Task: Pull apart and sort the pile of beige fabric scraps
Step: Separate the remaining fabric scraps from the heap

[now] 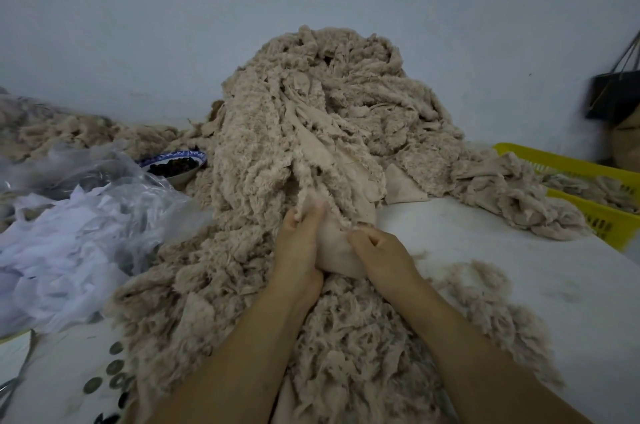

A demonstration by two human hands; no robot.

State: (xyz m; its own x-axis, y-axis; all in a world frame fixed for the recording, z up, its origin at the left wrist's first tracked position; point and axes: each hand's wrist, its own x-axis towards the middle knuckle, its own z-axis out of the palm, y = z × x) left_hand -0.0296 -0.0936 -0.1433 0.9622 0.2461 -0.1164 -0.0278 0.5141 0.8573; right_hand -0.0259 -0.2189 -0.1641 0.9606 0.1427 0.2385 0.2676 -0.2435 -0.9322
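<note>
Beige fabric scraps [311, 133], yellow basket [568, 164], blue-patterned bowl [176, 160], white table [519, 250].

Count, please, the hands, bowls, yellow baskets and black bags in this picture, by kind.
Hands: 2, the left hand and the right hand, both gripping one beige scrap
Bowl: 1
Yellow basket: 1
Black bag: 1
Total: 5

Scrap pile [311, 119]: beige cloth, shaggy fleece face, matt.
Flat scrap [334, 250]: smooth, matt cloth backing.
Bag [104, 167], left: clear plastic film, crinkled, glossy.
Bowl [181, 178]: glazed, shiny, ceramic-looking.
Basket [568, 164], right: yellow plastic, slotted.
Table [502, 268]: white, smooth, matt.
</note>
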